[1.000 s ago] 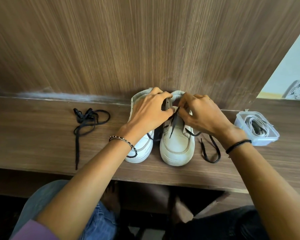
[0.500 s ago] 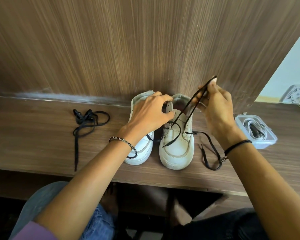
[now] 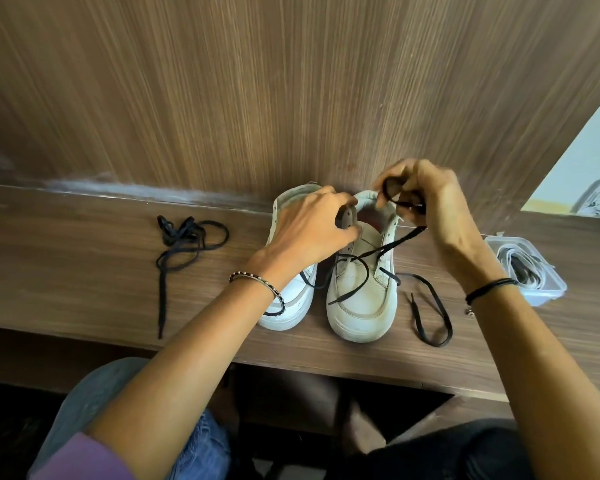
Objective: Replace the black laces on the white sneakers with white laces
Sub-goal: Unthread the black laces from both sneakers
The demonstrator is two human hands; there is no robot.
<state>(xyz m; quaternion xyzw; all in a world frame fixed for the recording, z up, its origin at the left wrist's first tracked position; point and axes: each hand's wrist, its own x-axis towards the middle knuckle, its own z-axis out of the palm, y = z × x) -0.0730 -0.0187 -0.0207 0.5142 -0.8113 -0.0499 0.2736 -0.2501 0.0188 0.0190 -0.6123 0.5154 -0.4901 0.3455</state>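
Two white sneakers stand side by side on the wooden ledge, toes toward me. My left hand (image 3: 312, 226) grips the upper left flap of the right sneaker (image 3: 361, 299), covering part of the left sneaker (image 3: 291, 299). My right hand (image 3: 430, 206) pinches a loop of the black lace (image 3: 357, 261) above the right sneaker's collar. That lace still runs through the lower eyelets, and its free end curls on the ledge at the right. A second black lace (image 3: 184, 244) lies loose to the left.
A clear plastic box (image 3: 548, 289) with white laces in it sits at the right end of the ledge (image 3: 84, 271). A wood-grain wall rises directly behind the sneakers. My knees are below the ledge's front edge.
My right hand pulled the black lace up and out of an upper eyelet, then came back down to the collar with the lace looped in its fingers. My left hand stayed on the sneaker.
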